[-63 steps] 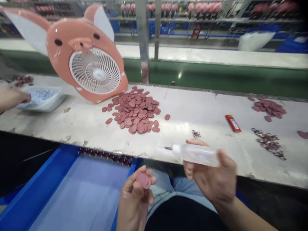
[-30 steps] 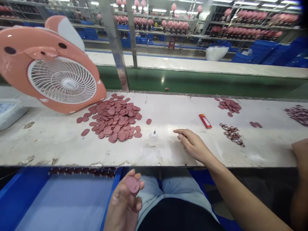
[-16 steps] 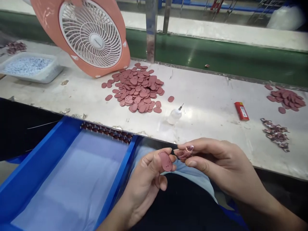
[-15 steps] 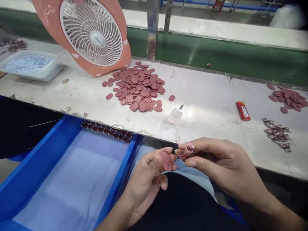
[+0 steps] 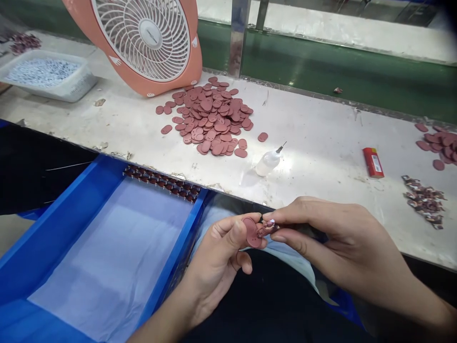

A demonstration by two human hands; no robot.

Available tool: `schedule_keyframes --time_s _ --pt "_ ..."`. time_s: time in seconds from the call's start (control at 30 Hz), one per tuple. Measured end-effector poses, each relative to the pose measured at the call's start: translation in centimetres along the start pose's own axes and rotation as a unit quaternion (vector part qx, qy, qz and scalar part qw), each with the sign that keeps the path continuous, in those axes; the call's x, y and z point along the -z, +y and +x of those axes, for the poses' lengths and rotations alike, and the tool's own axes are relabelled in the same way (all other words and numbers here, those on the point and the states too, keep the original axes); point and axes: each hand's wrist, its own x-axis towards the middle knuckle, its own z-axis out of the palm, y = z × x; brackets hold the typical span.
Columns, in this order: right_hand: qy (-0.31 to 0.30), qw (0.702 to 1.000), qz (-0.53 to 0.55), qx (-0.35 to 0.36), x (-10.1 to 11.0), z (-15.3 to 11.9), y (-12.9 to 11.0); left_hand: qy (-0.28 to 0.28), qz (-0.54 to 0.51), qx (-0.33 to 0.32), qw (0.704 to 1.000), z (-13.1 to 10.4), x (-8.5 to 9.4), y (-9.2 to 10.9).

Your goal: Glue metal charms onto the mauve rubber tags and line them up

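Note:
Between the thumb and fingers of my left hand (image 5: 221, 259) is a flat reddish-brown oval disc (image 5: 251, 232) with small holes near its lower end. My right hand (image 5: 321, 238) pinches a small brown figurine piece (image 5: 268, 227) with a whitish part on top. The piece meets the disc's right edge, partly hidden by my fingers; I cannot tell whether they are joined. Beyond my hands, a clear bottle with a needle tip (image 5: 268, 162) lies tilted on the bench. A large pile of similar oval discs (image 5: 214, 116) is behind it.
An orange fan (image 5: 153, 47) stands at the back of the bench (image 5: 314, 128). Rightward are a red lighter (image 5: 373, 163), small brown pieces (image 5: 424, 201) and more discs (image 5: 442, 143). A plastic tub (image 5: 76, 81) is far left. A blue tray (image 5: 71, 190) below holds rows of brown pieces (image 5: 160, 183).
My right hand has brought the brown figurine piece left against the disc, where a gap showed before. The view has shifted slightly, tilting downward.

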Motion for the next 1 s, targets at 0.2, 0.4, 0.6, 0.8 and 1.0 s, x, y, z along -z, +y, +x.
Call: schedule_keyframes --time_s 0.2,0.4,0.6,0.8,1.0 --pt "-0.019 0.999 -0.024 0.025 0.5 0.4 0.1 0.003 0.003 0.001 1.0 0.0 -0.2 0.1" --pt "-0.038 0.999 -0.008 0.017 0.6 0.7 0.2 -0.012 -0.008 0.003 1.0 -0.1 0.1 0.0" --pt "-0.041 0.999 0.009 0.016 0.6 1.2 0.2 -0.016 -0.012 0.004 1.0 0.1 0.0 0.0" --pt "-0.039 0.999 0.03 0.006 0.3 1.4 0.3 -0.023 -0.01 0.005 1.0 0.1 0.0 0.0" --pt "-0.038 0.999 0.026 0.014 0.3 1.4 0.3 -0.017 -0.01 0.005 1.0 0.0 0.2 0.0"
